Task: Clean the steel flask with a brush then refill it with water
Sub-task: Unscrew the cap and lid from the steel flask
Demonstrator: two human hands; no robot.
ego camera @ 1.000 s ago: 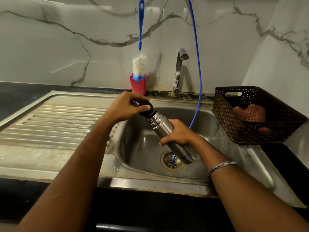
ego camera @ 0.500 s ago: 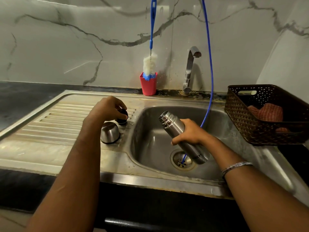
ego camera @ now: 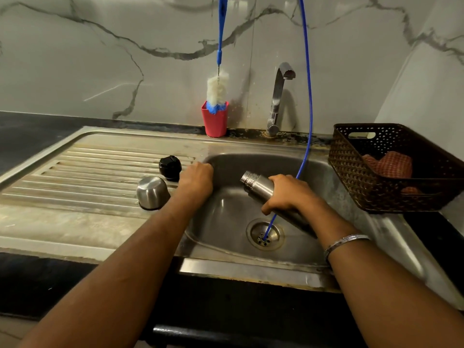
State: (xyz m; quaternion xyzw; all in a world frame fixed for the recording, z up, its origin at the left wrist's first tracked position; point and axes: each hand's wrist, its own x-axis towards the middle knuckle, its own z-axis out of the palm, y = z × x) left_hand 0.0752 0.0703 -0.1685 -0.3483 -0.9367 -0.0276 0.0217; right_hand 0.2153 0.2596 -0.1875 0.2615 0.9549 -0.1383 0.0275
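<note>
My right hand (ego camera: 288, 194) grips the steel flask (ego camera: 258, 185) around its middle, holding it tilted over the sink basin (ego camera: 226, 222) with its uncapped mouth pointing up and left. My left hand (ego camera: 197, 179) hovers at the basin's left rim with curled fingers and holds nothing. The black stopper (ego camera: 170, 168) and the upturned steel cup lid (ego camera: 152, 192) stand on the drainboard just left of that hand. A bottle brush (ego camera: 217, 92) with white and blue bristles and a long blue handle stands in a red cup (ego camera: 214, 120) against the wall. The tap (ego camera: 278, 96) rises behind the basin.
A thin blue hose (ego camera: 307, 96) hangs from above down into the drain (ego camera: 265, 234). A dark perforated basket (ego camera: 391, 169) holding a red checked cloth sits on the counter to the right. The ribbed steel drainboard (ego camera: 88, 172) stretches left. Marble wall behind.
My left hand took the black stopper off the flask, set it down on the drainboard beside the steel cup lid, and let go. The flask stays in my right hand.
</note>
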